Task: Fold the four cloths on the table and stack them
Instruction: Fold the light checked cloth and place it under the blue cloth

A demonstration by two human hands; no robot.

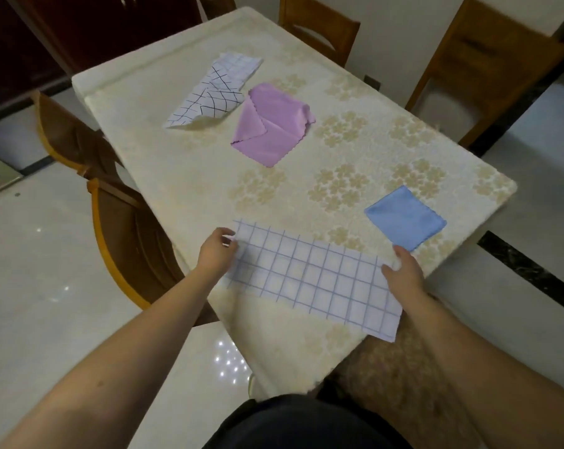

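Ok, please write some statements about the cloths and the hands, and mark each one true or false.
1. The blue cloth lies folded near the right hand. True.
2. The purple cloth lies on top of the blue cloth. False: they lie apart.
3. Both hands hold the blue-grid cloth, the left hand at its left end. True.
4. The black-grid cloth is folded neatly. False: it lies crumpled.

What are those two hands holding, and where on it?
Both hold the blue-checked cloth by its short ends: the left hand pinches the far corner of one end, and the right hand grips the opposite end.
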